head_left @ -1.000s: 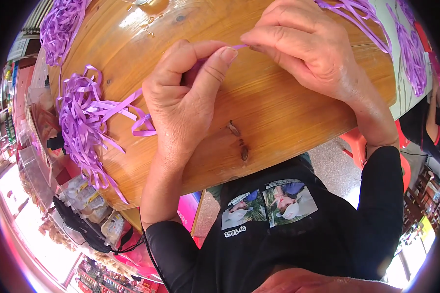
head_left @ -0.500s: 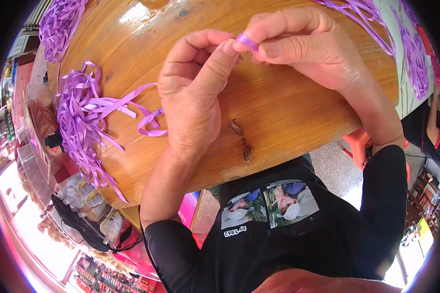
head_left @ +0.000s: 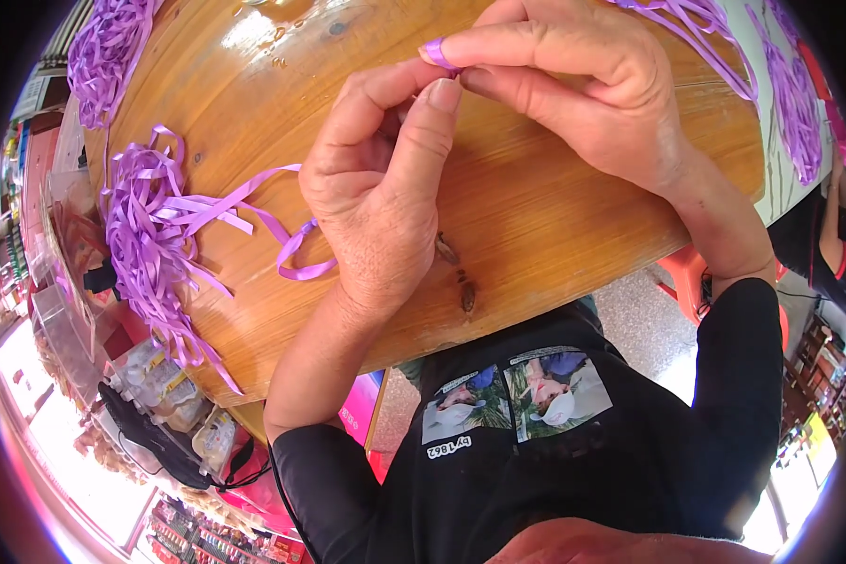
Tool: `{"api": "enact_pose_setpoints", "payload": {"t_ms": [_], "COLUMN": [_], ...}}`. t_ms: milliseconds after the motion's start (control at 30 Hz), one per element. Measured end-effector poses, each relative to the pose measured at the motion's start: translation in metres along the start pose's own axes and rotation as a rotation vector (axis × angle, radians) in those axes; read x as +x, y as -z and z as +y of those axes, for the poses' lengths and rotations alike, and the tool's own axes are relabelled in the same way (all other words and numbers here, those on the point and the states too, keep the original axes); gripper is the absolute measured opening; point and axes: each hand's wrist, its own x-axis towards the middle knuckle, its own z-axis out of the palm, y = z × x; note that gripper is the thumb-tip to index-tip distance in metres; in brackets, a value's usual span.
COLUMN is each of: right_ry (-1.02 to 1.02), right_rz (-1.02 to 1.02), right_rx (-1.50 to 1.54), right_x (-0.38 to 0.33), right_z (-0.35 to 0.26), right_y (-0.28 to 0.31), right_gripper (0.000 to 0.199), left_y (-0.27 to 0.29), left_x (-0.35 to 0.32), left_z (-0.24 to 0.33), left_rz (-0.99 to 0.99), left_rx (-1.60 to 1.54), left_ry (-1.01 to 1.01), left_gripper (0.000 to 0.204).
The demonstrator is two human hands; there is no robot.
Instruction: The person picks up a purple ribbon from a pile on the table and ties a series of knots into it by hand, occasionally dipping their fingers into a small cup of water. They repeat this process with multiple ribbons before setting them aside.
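Observation:
A narrow shiny purple ribbon (head_left: 438,53) loops over the index fingertip of my right hand (head_left: 592,89). That hand's thumb sits just beneath, close to the finger. My left hand (head_left: 371,188) has its thumb and index finger pinched together at the lower end of the loop, touching my right fingertip. The ribbon inside this pinch is mostly hidden. Behind my left wrist, a ribbon strand with a small knot (head_left: 308,227) runs from the hand to a loose purple ribbon pile (head_left: 150,226) at the table's left edge.
The wooden table (head_left: 526,226) has a curved near edge in front of my body. More purple ribbon (head_left: 113,56) lies far left, and further strands (head_left: 790,113) hang at the right over a white surface. An orange stool (head_left: 681,287) stands under the right edge.
My right index finger has stretched further left and curls over the ribbon, its thumb drawn back below. My left hand has shifted slightly right, and the knotted strand moved with it.

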Motion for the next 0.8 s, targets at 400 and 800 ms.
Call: {"api": "enact_pose_setpoints", "payload": {"t_ms": [400,800], "right_ry": [-0.275,0.572], "right_rz": [0.025,0.086], "right_rx": [0.063,-0.538], "right_x": [0.004,-0.010], "right_z": [-0.005,0.046], "right_y": [-0.007,-0.009], "right_gripper": [0.021,0.019], "left_y": [-0.001,0.002], "left_x": [0.002,0.008], "left_z": [0.004,-0.001], "left_rz": [-0.010,-0.053], "left_rx": [0.068,0.218], "left_ry": [0.009,0.265], "left_gripper": [0.009,0.007]}}
